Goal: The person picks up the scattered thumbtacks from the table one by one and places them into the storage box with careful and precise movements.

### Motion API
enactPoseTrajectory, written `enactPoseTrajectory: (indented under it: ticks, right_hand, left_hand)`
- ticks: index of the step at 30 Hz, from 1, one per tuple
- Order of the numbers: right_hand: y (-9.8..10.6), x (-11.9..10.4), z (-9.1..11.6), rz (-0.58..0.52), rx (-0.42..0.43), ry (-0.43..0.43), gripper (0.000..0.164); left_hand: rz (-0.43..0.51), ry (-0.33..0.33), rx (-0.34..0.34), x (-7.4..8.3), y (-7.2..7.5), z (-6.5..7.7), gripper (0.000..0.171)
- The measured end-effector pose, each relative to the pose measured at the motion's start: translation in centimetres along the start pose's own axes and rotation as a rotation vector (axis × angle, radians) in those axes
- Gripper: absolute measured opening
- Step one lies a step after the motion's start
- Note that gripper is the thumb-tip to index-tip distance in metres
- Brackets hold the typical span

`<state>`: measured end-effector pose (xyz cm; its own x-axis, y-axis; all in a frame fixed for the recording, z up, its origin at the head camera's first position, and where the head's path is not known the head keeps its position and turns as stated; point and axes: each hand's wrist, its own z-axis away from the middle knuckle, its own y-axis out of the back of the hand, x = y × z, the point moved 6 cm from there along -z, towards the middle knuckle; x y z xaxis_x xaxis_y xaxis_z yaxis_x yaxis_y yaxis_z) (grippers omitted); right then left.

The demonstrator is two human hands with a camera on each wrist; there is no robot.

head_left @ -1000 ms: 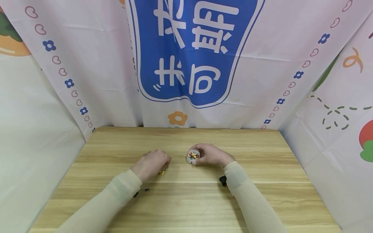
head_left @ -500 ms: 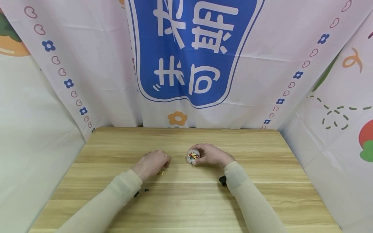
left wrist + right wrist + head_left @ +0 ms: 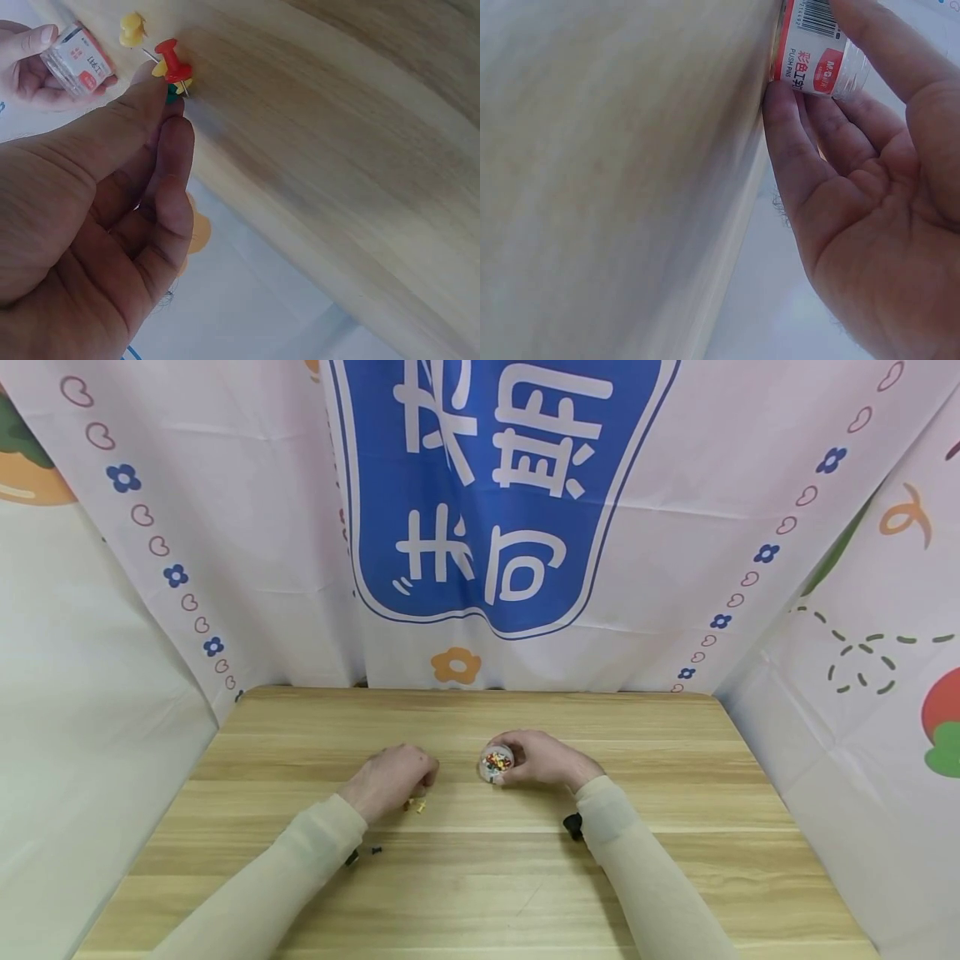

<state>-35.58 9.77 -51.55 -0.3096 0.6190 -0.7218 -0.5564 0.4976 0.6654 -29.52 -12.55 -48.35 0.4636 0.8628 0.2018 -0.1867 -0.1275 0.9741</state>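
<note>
My left hand (image 3: 393, 777) is over the table left of centre, thumb and forefinger together at a small cluster of push pins. In the left wrist view a green push pin (image 3: 172, 95) shows right between those fingertips, partly hidden. A red push pin (image 3: 174, 61) overlaps it, with yellow plastic just behind. Another yellow push pin (image 3: 131, 30) lies a little apart. My right hand (image 3: 547, 758) grips a small clear jar (image 3: 817, 52) with a red and white label, its thumb and fingers around the side. Through its open top, mixed-colour push pins (image 3: 498, 762) show.
A small dark pin (image 3: 377, 850) lies on the wooden table (image 3: 480, 893) nearer the front. Beside it, a black object (image 3: 351, 858) is partly under the left sleeve. Another black object (image 3: 573, 826) sits by the right sleeve. Printed curtains (image 3: 300, 568) hang behind the table.
The left hand has shifted very slightly, and the yellow and red pins below it show more. The right hand and the jar stay in place.
</note>
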Motion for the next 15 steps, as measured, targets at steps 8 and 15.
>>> enactPoseTrajectory:
  ticks: [8,15]
  right_hand:
    - [0.0,-0.1,0.1,-0.006,0.001,-0.006,0.060]
    - [0.0,-0.1,0.1,-0.024,-0.004,-0.002,0.060]
  left_hand:
    - [0.003,0.003,0.012,0.0,-0.2,-0.7,0.010]
    - [0.054,0.014,0.038,1.1,0.3,-1.3,0.005]
